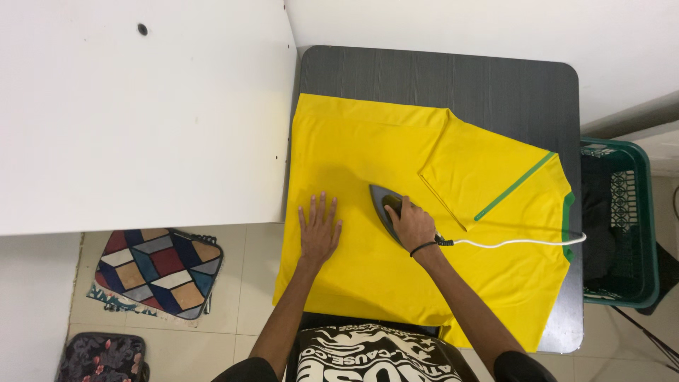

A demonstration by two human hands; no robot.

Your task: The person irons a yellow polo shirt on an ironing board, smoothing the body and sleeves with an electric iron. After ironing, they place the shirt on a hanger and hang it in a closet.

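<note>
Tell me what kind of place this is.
Probably a home laundry corner: a grey iron pressing a yellow shirt on a dark table, a green plastic basket, patterned floor cushions.

Left hand (318,232) flat on yellow shirt (368,152), right hand (412,225) gripping iron (385,204) on dark table (438,74).

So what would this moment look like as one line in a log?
left hand: flat on yellow shirt | right hand: grips iron on shirt | white cord: trails right | dark table

dark table (495,85) | white panel (141,113) left | pale tiled floor (247,283) | green basket (647,212) right | patterned cushion (159,272)
</note>
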